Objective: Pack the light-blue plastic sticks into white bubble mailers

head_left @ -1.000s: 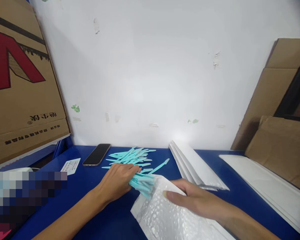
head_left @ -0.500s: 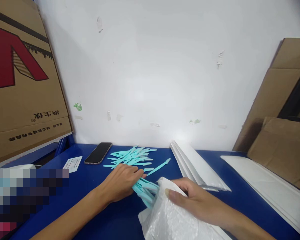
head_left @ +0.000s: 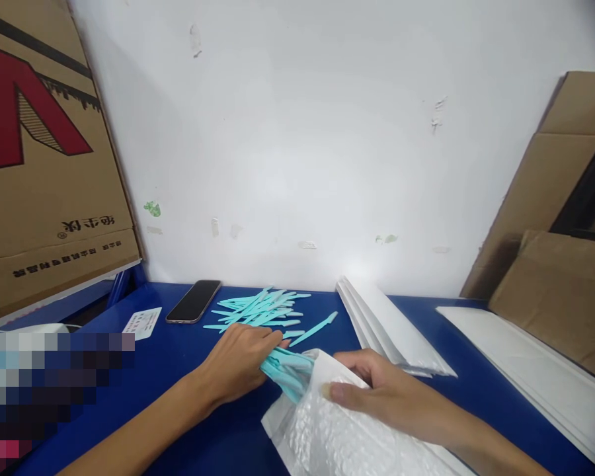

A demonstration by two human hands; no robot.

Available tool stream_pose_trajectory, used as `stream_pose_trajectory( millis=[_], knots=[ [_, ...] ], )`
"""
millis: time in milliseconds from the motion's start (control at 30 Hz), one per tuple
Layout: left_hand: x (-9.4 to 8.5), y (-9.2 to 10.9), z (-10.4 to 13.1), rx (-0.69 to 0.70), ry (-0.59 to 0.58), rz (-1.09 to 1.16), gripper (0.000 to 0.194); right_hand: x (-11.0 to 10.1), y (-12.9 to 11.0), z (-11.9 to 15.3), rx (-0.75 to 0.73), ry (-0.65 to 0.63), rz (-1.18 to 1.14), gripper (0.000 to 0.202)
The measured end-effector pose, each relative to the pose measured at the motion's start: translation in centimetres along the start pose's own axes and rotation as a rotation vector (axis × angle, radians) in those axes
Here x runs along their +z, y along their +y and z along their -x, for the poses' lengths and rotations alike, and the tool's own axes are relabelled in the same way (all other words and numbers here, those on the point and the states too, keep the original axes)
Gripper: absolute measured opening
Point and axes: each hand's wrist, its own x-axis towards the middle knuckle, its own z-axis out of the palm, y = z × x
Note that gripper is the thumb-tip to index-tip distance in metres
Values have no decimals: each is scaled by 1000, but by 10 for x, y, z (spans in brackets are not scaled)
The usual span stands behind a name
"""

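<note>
My left hand [head_left: 242, 357] is closed around a bunch of turquoise eyebrow razors [head_left: 288, 371]. Their far ends reach into the mouth of a white bubble mailer [head_left: 337, 430], where they are hidden. My right hand [head_left: 371, 390] grips that mailer near its opening, thumb on the outer face and fingers mostly out of sight behind it. Just beyond my left hand, a loose pile of the same razors [head_left: 260, 307] lies on the blue table [head_left: 218, 439]. One single razor [head_left: 315, 328] rests apart, to the right of the pile.
A phone [head_left: 194, 301] and a printed card [head_left: 142, 322] lie left of the pile. Flat white mailers [head_left: 387, 324] are stacked behind my right hand, with more white mailers [head_left: 520, 377] at far right. Cardboard boxes [head_left: 54, 192] stand left and cardboard [head_left: 555, 297] right, against a white wall.
The mailer's open lower corner has shifted slightly left, and its mouth sits a little further over the razors. Both hands keep their grip. The view has shifted slightly.
</note>
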Motion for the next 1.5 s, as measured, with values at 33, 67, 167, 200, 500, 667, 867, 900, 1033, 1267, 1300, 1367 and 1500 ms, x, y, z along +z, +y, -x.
stream_pose_trajectory(
  millis=[33,67,167,200,500,667,867,900,1033,1267,1300,1367,1500],
  knots=[
    [0,0,0,-4,2,24,31,1,-1,0,0,-7,-19,35],
    [0,0,0,-8,4,47,32,1,-1,0,2,-12,-34,35],
    [0,2,0,-8,-1,90,33,2,-1,0,3,-24,-60,34],
    [0,3,0,-5,-6,94,33,3,-1,0,0,-25,-63,33],
    [-3,-2,-2,-10,-51,61,27,1,-8,2,-85,20,39,30],
    [-6,0,-3,-1,-75,-60,22,2,-8,2,-74,18,90,32],
    [-5,4,-3,10,-58,-166,21,-1,-5,1,-61,25,128,32],
    [-4,3,-3,9,-53,-176,20,-1,-5,1,-59,25,128,32],
    [-3,1,-1,-2,-45,-181,14,-2,-6,1,-60,34,138,32],
    [-3,2,-2,-90,-101,-116,16,1,-8,4,-103,72,163,29],
    [-3,3,-3,-92,-118,-121,15,1,-8,4,-101,73,161,29],
    [-3,5,-4,-100,-149,-128,11,2,-8,4,-93,64,153,30],
    [-6,12,-5,-105,-214,-154,8,3,-7,2,-84,58,155,31]
  ],
)
